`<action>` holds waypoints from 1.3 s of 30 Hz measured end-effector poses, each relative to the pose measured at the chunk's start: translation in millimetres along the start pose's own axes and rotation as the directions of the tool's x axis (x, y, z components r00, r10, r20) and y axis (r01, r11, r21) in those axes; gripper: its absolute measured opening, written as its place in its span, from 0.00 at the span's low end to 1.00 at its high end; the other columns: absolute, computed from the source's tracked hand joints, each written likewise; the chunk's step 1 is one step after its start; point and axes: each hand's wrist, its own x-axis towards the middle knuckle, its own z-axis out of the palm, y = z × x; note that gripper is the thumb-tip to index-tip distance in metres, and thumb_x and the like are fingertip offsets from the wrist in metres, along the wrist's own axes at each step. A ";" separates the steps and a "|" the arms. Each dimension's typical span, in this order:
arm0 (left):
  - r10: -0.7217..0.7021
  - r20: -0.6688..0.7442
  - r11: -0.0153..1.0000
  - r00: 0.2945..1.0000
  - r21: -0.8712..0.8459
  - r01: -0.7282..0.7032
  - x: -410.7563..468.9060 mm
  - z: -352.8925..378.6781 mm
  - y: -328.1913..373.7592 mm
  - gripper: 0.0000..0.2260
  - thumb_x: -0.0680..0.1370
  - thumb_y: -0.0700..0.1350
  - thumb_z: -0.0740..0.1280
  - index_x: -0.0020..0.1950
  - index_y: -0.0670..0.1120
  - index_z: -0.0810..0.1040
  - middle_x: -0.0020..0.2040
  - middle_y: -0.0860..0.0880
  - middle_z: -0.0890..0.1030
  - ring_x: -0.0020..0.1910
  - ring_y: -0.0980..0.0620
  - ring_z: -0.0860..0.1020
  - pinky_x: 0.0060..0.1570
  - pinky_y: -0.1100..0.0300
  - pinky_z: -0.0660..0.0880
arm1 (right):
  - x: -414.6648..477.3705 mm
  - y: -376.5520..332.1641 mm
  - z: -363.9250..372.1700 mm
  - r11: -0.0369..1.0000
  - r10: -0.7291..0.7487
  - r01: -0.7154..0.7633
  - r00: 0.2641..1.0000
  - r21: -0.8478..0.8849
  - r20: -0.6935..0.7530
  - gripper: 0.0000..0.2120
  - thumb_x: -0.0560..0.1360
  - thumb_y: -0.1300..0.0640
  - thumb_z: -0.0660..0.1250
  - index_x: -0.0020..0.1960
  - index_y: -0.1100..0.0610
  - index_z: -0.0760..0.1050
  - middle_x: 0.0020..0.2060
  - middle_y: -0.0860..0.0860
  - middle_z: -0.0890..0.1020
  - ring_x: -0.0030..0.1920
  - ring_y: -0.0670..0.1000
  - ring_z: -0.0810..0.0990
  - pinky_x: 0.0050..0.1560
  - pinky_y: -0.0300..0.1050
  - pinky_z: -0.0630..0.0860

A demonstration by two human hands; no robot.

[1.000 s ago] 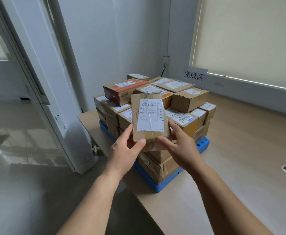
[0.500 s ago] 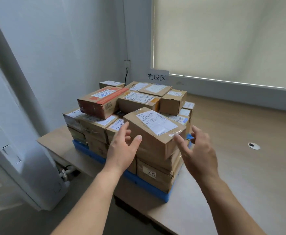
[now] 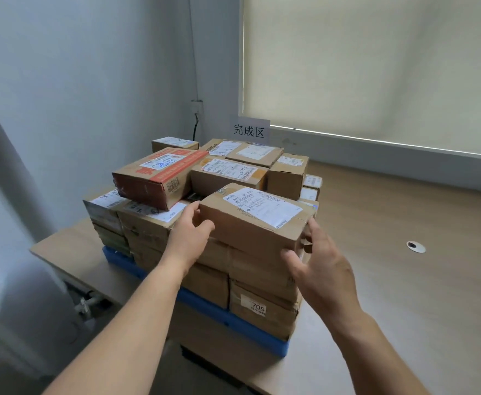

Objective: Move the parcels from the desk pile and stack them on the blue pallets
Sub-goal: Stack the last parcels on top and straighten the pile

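Pale grey walls [image 3: 91, 81] meet in a corner, where a socket [image 3: 196, 105] trails a dark cable; a cream blind [image 3: 376, 61] covers the window, daylight showing under its hem; a white sign [image 3: 249, 131] sits below it; the wooden desk [image 3: 404, 295] has a round grommet [image 3: 416, 246].

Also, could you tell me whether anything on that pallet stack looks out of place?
Only slightly: the red-printed box on the top layer sits turned against its neighbours, and its near end looks scuffed. Nothing else stands out.
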 end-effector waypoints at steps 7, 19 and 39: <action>-0.007 -0.110 0.997 0.994 0.070 0.015 23.7 -38.0 -14.3 0.22 0.77 0.43 0.62 0.71 0.53 0.67 0.64 0.51 0.73 0.61 0.51 0.71 0.60 0.52 0.70 | 36.2 -34.5 29.6 0.991 -0.060 0.053 0.997 0.123 0.055 0.28 0.76 0.53 0.64 0.74 0.51 0.61 0.64 0.49 0.75 0.63 0.50 0.73 0.60 0.46 0.70; 0.047 0.031 0.995 0.998 0.081 -0.050 78.7 -70.0 -30.5 0.26 0.78 0.43 0.63 0.74 0.51 0.61 0.70 0.50 0.68 0.68 0.50 0.67 0.65 0.53 0.65 | 58.6 -71.5 72.3 0.973 0.116 -0.120 0.993 0.195 0.033 0.20 0.77 0.60 0.62 0.69 0.53 0.68 0.60 0.51 0.78 0.59 0.52 0.75 0.60 0.47 0.72; 0.215 -0.017 0.962 0.976 0.176 -0.209 89.6 -95.2 -55.4 0.20 0.78 0.45 0.63 0.70 0.48 0.64 0.67 0.47 0.68 0.57 0.54 0.67 0.53 0.58 0.66 | 37.7 -94.9 104.6 0.983 0.132 -0.123 0.989 0.134 -0.060 0.20 0.77 0.58 0.62 0.69 0.50 0.68 0.57 0.46 0.79 0.54 0.46 0.76 0.51 0.37 0.69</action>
